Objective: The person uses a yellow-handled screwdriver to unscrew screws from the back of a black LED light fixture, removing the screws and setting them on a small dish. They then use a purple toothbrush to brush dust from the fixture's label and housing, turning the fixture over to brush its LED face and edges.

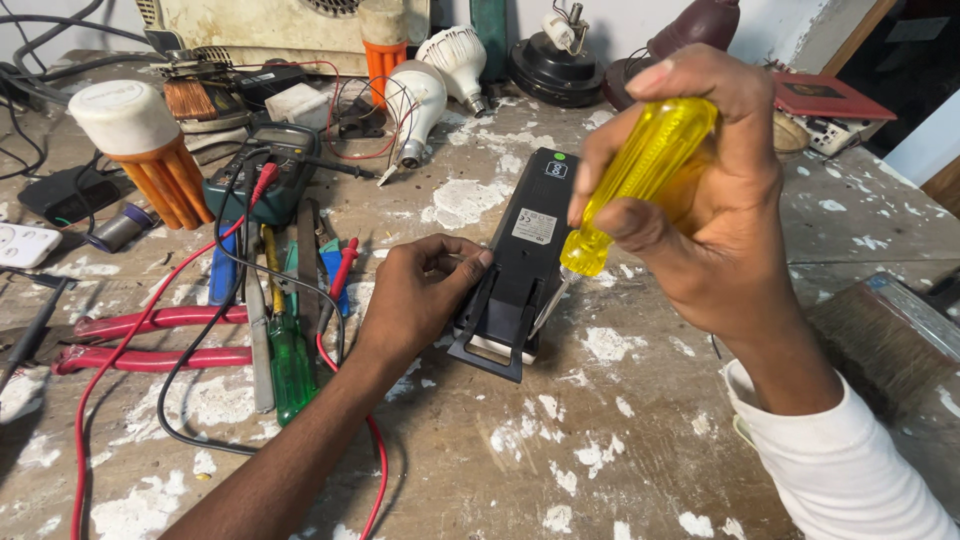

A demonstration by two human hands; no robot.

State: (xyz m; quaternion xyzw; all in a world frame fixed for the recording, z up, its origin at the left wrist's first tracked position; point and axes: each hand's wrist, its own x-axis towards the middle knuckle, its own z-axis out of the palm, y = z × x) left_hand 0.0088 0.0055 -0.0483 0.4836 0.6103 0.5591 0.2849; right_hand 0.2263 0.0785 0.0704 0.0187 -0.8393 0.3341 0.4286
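The right hand (690,200) is wrapped tight around the translucent yellow plastic handle of a screwdriver (640,170), its metal shaft slanting down to the near end of a long black plastic device (525,270) lying on the paint-spattered wooden bench (600,440). The left hand (415,295) pinches the casing's left edge, bracing it. This looks like working a screw; the tip must stay seated and upright. Just left lie a green-handled screwdriver (290,370), red-handled pliers (150,340) and a multimeter (265,175) with trailing leads; 2 white bulbs (435,80) stand beyond.
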